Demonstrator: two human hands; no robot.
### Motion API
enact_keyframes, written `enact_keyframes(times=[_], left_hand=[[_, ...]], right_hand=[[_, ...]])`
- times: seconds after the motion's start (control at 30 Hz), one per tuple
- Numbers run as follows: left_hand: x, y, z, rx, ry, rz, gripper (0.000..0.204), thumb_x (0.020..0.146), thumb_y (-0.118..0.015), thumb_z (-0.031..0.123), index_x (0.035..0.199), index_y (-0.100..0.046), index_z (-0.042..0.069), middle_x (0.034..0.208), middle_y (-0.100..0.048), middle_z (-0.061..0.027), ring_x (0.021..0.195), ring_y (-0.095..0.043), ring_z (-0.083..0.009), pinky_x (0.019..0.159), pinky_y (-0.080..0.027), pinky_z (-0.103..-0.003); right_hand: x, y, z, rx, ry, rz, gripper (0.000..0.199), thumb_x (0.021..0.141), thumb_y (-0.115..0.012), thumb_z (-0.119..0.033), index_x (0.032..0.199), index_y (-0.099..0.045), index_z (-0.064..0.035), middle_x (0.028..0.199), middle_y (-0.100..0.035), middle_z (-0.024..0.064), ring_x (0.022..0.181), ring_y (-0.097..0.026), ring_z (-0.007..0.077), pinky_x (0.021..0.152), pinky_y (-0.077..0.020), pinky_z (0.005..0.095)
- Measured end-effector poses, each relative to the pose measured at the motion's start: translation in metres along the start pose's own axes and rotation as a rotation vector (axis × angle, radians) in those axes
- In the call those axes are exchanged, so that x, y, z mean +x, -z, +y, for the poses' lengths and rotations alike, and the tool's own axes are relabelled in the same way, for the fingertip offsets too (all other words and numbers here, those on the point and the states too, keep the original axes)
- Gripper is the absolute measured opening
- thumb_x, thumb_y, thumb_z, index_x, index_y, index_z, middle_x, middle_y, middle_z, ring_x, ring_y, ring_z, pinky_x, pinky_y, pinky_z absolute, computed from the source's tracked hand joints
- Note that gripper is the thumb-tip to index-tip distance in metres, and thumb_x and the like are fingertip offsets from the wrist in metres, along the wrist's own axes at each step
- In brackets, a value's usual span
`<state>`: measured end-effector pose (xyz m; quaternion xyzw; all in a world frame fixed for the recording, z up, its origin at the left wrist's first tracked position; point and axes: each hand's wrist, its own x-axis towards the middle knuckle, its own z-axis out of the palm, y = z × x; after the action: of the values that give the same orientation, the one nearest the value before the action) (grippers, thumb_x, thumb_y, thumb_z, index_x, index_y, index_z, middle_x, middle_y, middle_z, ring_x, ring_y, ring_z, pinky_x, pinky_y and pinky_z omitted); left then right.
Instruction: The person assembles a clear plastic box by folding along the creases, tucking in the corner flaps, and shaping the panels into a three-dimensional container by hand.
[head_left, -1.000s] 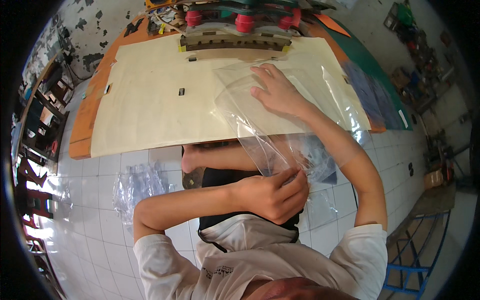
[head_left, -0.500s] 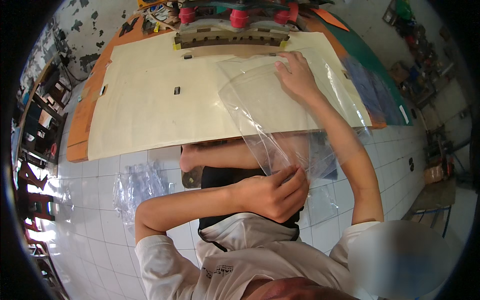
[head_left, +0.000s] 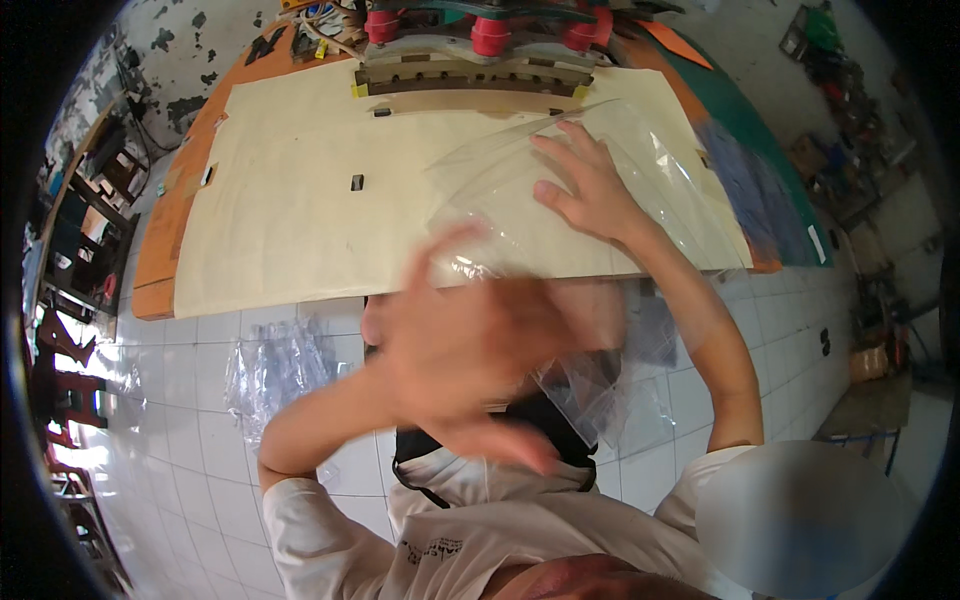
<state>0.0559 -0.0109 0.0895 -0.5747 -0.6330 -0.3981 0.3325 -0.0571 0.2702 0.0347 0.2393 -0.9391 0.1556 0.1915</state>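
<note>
We get the left hand only as a streaked blur, its fingers smeared, and we cannot tell whether it touches the film. It hides part of the leg and the shorts behind it. The right hand has its palm turned away from us, and the film's edges are too faint to trace all the way round. The machine is cut off by the top edge. A blurred round patch covers part of the right sleeve. The clutter at far right is too dim and small for us to name
</note>
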Motion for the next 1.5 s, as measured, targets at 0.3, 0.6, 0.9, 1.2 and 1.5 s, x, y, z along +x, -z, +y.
enact_keyframes(times=[0.3, 0.6, 0.9, 1.2, 1.5], left_hand=[[-0.004, 0.011, -0.157, -0.342, 1.038, -0.063, 0.059, 0.102, -0.043, 0.048, 0.115, -0.065, -0.006, 0.11, -0.067, -0.0133, 0.106, -0.062, -0.0232, 0.102, -0.043, -0.038], [-0.014, -0.036, -0.191, -1.011, 0.93, -0.237, 0.059, 0.099, -0.049, 0.052, 0.108, -0.067, -0.004, 0.115, -0.064, -0.0138, 0.104, -0.057, -0.0209, 0.086, -0.048, -0.038], [-0.001, -0.028, -0.189, -0.734, 0.973, -0.103, 0.056, 0.104, -0.042, 0.047, 0.127, -0.06, 0.0, 0.125, -0.062, -0.0146, 0.117, -0.058, -0.0223, 0.104, -0.042, -0.036], [-0.037, 0.036, -0.089, -0.382, 1.001, 0.137, 0.043, 0.098, -0.058, 0.028, 0.125, -0.058, -0.005, 0.116, -0.065, -0.0146, 0.109, -0.062, -0.0217, 0.096, -0.047, -0.035], [-0.06, -0.039, -0.028, -0.181, 0.848, 0.26, 0.058, 0.085, -0.073, 0.02, 0.131, -0.05, -0.006, 0.129, -0.05, -0.0239, 0.117, -0.055, -0.0356, 0.099, -0.046, -0.042]], right_hand=[[0.011, -0.002, -0.082, 0.199, 0.452, -0.314, 0.062, 0.091, -0.063, -0.034, 0.145, -0.045, -0.0098, 0.155, -0.033, 0.0203, 0.148, -0.023, 0.039, 0.117, -0.0185, 0.0583], [0.007, -0.014, -0.078, 0.278, 0.407, -0.351, 0.059, 0.096, -0.055, -0.032, 0.148, -0.041, -0.0077, 0.153, -0.037, 0.0198, 0.14, -0.035, 0.0405, 0.116, -0.0284, 0.051], [0.006, -0.006, -0.075, -0.081, 0.279, -0.486, 0.07, 0.092, -0.06, -0.043, 0.153, -0.036, -0.0191, 0.163, -0.019, 0.0132, 0.15, -0.018, 0.0381, 0.121, -0.0141, 0.0516], [-0.014, 0.029, -0.008, 0.012, -0.058, -0.35, 0.065, 0.097, -0.056, -0.044, 0.153, -0.036, -0.0182, 0.162, -0.02, 0.0183, 0.148, -0.018, 0.0426, 0.12, -0.0136, 0.0539], [-0.015, 0.004, 0.015, -0.03, -0.172, -0.209, 0.063, 0.099, -0.052, -0.046, 0.151, -0.038, -0.0129, 0.159, -0.023, 0.0257, 0.146, -0.023, 0.0438, 0.117, -0.0155, 0.0585]])
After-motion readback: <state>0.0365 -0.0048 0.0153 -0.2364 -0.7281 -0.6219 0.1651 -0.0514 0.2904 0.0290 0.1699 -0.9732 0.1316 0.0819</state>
